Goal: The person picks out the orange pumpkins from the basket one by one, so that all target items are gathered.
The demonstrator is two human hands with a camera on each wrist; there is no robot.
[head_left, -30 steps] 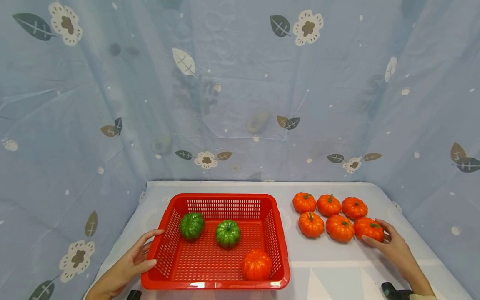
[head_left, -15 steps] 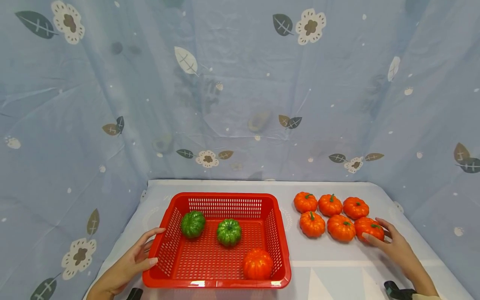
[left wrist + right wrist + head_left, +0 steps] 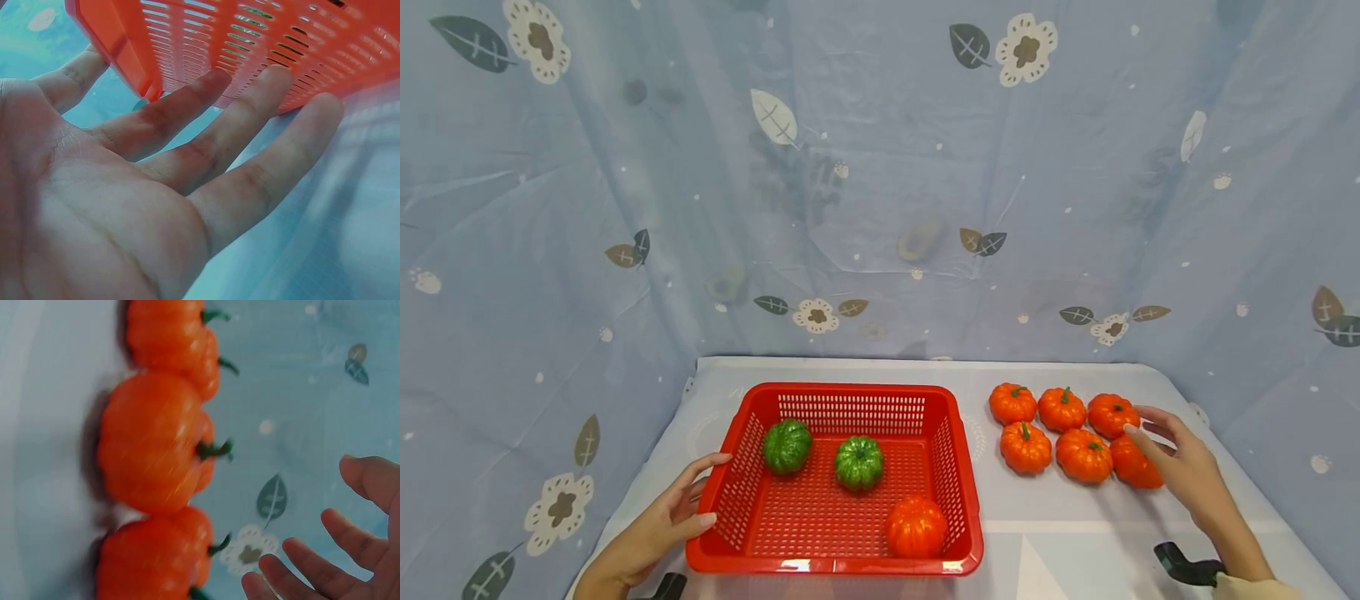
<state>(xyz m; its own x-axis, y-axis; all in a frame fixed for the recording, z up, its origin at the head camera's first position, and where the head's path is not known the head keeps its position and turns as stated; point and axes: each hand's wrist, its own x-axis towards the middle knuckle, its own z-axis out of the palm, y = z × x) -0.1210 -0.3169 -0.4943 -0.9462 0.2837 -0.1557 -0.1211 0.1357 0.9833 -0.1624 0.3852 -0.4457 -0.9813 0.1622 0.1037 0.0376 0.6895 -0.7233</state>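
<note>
My left hand (image 3: 658, 525) is at the left side of a red plastic basket (image 3: 835, 565). Its spread, fairly straight fingers (image 3: 262, 181) reach the slotted side wall, and the thumb is near the front corner. Inside the basket lie two green pumpkins (image 3: 787, 447) and one orange pumpkin (image 3: 917, 527). Over on the right, my right hand (image 3: 1187, 467) hovers with fingers spread and nothing in them. It overlaps the front-right orange pumpkin (image 3: 1135, 463) in the head view; the right wrist view has the fingers (image 3: 350, 540) apart from the row of orange pumpkins (image 3: 150, 444).
Several orange pumpkins (image 3: 1083, 456) stand in two rows to the right of the basket, close together. A pale patterned cloth (image 3: 1000, 500) covers the table. Blue floral curtain (image 3: 880, 167) encloses the back and both sides.
My right hand has let go of the front-right orange pumpkin and risen up and slightly back from it. The pumpkin stays in its row. My left hand has kept its place at the basket.
</note>
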